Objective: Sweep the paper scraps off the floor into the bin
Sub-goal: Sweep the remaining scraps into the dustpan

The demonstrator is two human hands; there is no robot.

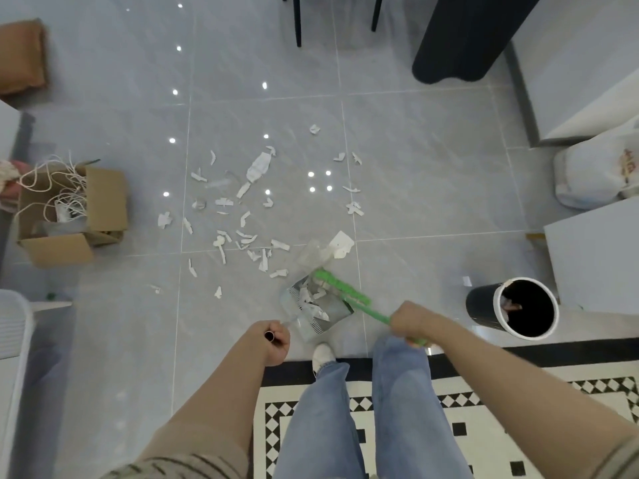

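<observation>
Several white paper scraps [242,216] lie scattered over the grey tiled floor in front of me. My left hand [275,342] grips the handle of a clear dustpan [316,309], which sits on the floor with scraps inside it. My right hand [409,321] grips the green handle of a green broom [340,286], whose bristles rest at the dustpan's far edge. A round black bin [518,307] with a white rim stands open to my right, about an arm's length from the dustpan.
An open cardboard box [74,209] with white cords stands at the left. A black-and-white patterned rug [484,392] lies under my legs. White cabinets [594,264], a white bag [594,171] and a dark table base [463,39] line the right and far side.
</observation>
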